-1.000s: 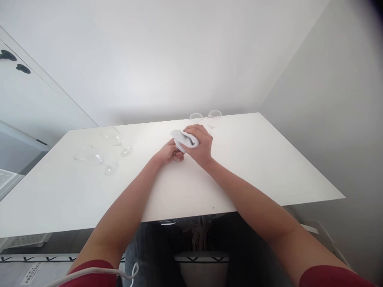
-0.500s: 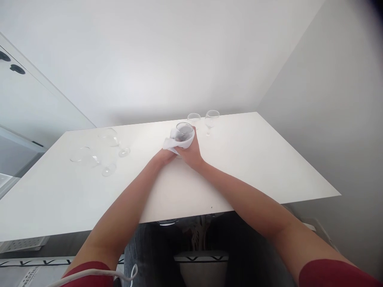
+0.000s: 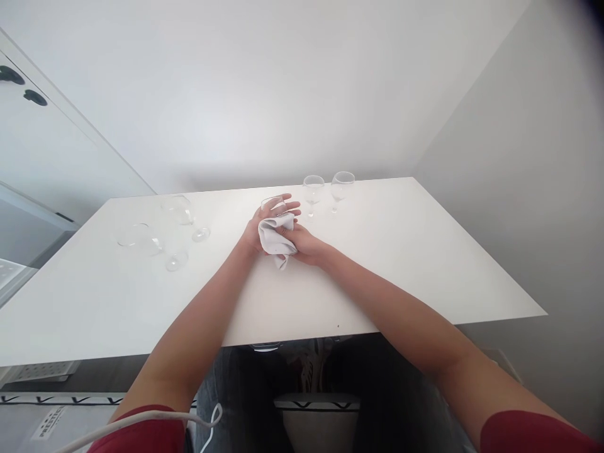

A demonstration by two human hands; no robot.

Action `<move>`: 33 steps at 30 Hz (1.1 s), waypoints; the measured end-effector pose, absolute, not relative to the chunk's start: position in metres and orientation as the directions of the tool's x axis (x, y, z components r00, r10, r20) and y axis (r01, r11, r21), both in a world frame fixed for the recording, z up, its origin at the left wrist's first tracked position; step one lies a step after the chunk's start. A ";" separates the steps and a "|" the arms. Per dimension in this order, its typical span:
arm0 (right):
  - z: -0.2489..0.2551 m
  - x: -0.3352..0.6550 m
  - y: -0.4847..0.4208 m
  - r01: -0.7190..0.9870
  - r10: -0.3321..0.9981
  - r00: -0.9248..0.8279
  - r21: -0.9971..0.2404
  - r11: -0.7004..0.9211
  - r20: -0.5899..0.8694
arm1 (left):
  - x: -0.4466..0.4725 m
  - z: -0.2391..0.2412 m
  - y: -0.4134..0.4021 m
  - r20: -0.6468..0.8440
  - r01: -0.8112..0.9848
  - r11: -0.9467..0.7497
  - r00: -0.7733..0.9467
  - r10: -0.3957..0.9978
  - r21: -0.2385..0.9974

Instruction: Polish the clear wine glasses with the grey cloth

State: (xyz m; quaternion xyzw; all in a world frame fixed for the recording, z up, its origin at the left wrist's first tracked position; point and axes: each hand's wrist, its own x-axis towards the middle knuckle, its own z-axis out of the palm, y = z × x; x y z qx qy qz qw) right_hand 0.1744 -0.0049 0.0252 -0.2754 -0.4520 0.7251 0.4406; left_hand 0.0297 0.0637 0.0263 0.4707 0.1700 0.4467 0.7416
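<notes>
Both hands' grip (image 3: 278,229) around cloth-wrapped glass (image 3: 272,204)

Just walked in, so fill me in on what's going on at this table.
A person sits at a white table, left hand around a wine glass, right hand pressing a white cloth against it. Two wine glasses stand upright behind; two more lie on their sides to the left.

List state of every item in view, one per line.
glass in hands: held, half wrapped in cloth
white cloth: bunched between both hands
left hand: fingers on glass
right hand: gripping cloth
two back glasses: upright
two left glasses: lying on sides
table: bearing all
</notes>
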 end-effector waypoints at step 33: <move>0.029 0.159 -0.011 -0.464 1.000 0.003 -0.886 -0.008 -0.011 | 0.026 0.028 0.075 0.213 -0.643 -0.161 0.003 0.977 0.748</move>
